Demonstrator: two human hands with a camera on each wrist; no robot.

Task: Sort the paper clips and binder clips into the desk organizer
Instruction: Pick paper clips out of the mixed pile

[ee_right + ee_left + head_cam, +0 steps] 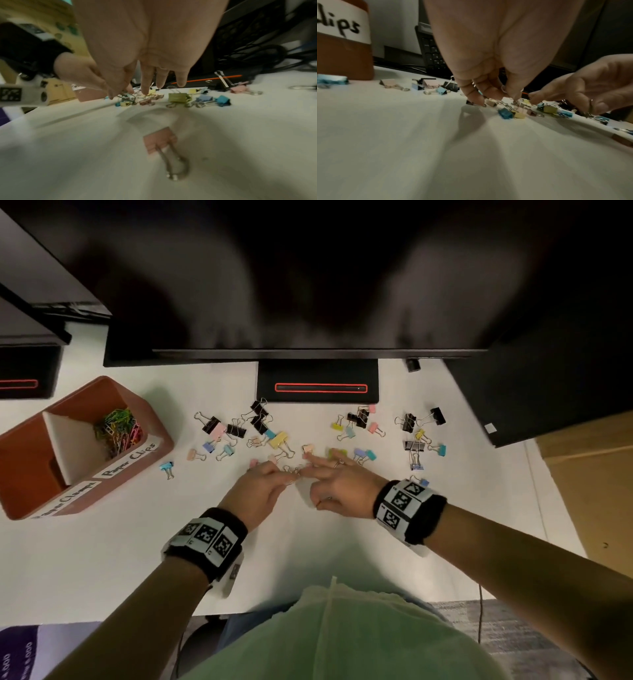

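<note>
Many binder clips [279, 440], black and pastel, lie scattered on the white desk in front of the monitor stand. My left hand [291, 474] pinches the wire handles of a small bunch of binder clips [505, 115] just above the desk. My right hand [318, 474] reaches in from the right with straight fingers [145, 89] whose tips touch the same bunch [130, 101]. A pink binder clip [159, 143] lies under the right wrist. The brown desk organizer [116, 386] stands at the left, with coloured paper clips [118, 429] in its "Paper Clips" compartment.
A black monitor stand [318, 381] sits behind the clips, with the screen overhanging it. There are black boxes at the far left and right, a cardboard box [589, 491] at the right, and a keyboard [433, 54] behind. A green clip [177, 97] lies right of my fingers.
</note>
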